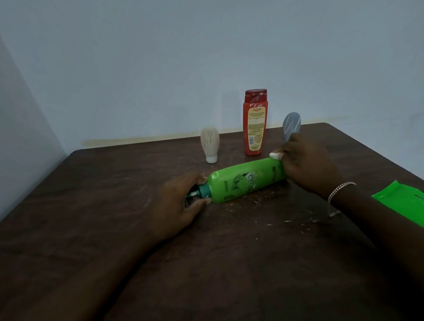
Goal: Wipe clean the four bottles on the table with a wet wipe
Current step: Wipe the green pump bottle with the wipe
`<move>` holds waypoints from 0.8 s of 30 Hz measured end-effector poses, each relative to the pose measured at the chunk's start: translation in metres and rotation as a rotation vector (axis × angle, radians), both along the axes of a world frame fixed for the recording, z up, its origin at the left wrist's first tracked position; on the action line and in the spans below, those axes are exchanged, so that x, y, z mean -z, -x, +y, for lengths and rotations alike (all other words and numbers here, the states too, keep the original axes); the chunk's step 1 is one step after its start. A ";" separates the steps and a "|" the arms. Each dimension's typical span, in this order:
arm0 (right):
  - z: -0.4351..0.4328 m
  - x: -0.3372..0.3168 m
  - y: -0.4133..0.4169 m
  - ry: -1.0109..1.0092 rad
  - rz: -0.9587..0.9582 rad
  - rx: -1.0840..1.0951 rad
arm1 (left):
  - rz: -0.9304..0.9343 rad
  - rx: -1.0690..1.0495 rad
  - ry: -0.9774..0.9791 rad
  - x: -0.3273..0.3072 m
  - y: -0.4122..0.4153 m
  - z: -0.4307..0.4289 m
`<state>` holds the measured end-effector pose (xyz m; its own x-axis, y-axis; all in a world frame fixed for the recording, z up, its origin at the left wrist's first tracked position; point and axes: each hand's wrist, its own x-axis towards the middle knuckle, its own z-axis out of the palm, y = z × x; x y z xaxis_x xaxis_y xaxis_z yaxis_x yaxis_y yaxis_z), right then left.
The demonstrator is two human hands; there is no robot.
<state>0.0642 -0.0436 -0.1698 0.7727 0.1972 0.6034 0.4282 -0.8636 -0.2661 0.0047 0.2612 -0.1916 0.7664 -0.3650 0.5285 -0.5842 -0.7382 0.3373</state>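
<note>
A green pump bottle point(245, 180) lies on its side on the dark wooden table point(109, 217), pump end to the left. My left hand point(181, 207) grips the teal pump neck. My right hand point(304, 164) curls round the bottle's base and pinches a white wet wipe point(275, 155) against it; only a small part of the wipe shows. Behind stand a red bottle point(255, 122) upright, a beige tube point(210, 144) on its white cap to its left, and a grey-blue tube point(292, 126) to its right, partly hidden by my right hand.
A green wet-wipe pack point(415, 208) lies at the table's right edge near my right forearm. Small white flecks point(259, 202) are scattered on the table in front of the green bottle. Walls close the scene at the back and left.
</note>
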 end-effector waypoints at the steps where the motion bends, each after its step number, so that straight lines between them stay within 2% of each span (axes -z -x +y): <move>1: -0.004 0.000 -0.002 -0.014 0.005 0.027 | -0.002 0.003 0.002 0.000 0.000 0.000; 5: 0.010 0.002 0.000 0.027 0.003 0.017 | -0.022 0.004 -0.001 -0.001 0.001 0.000; 11: 0.033 0.002 0.016 -0.008 -0.051 -0.194 | -0.004 0.001 0.052 0.007 -0.005 0.000; 16: 0.035 0.002 0.022 -0.031 -0.071 -0.257 | 0.021 -0.015 0.088 0.009 -0.007 -0.001; 21: 0.042 -0.001 0.032 -0.003 -0.069 -0.340 | 0.117 0.003 0.154 0.010 -0.006 -0.001; 24: 0.046 -0.002 0.039 0.033 -0.042 -0.403 | 0.163 -0.029 0.087 0.009 -0.008 0.002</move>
<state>0.0252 0.0021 -0.1676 0.6047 0.4986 0.6211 0.7437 -0.6325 -0.2163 0.0131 0.2631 -0.2010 0.8541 -0.2997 0.4250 -0.4953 -0.7182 0.4888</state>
